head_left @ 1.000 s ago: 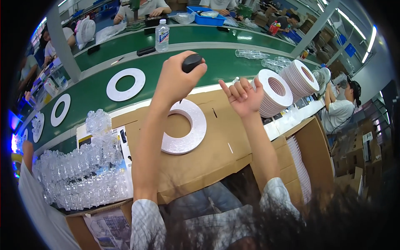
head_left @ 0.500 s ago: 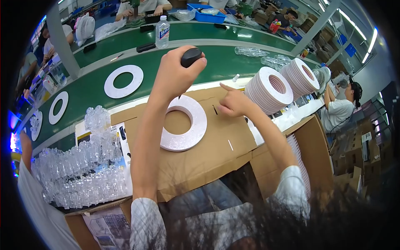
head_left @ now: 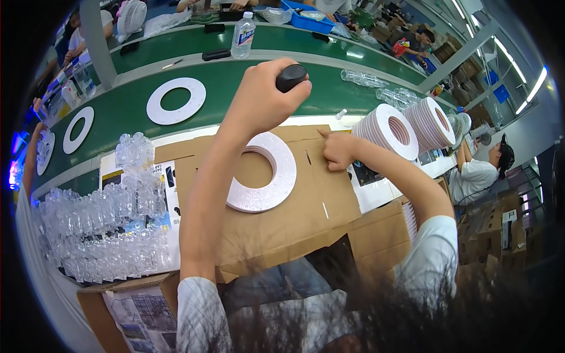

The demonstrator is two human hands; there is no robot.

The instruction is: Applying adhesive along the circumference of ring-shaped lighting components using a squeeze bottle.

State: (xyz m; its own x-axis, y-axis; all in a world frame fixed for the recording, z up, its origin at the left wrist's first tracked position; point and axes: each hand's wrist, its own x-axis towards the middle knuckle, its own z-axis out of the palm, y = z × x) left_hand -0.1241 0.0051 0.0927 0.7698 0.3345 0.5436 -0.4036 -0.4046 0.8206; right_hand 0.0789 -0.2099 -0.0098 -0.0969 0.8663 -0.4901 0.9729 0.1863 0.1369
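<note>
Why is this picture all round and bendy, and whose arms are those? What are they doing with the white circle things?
There's no robot here, just a person's bare arms! The camera sits on their head, looking down, and its very wide lens bends straight edges. The left hand wraps its fingers around a black rounded thing. The right hand is by the right side of a brown cardboard sheet, holding nothing I can see. On the cardboard lies a thick white ring, partly behind the left arm. Stacks of white rings stand to the right, and lots of clear plastic pieces sit to the left.
</note>
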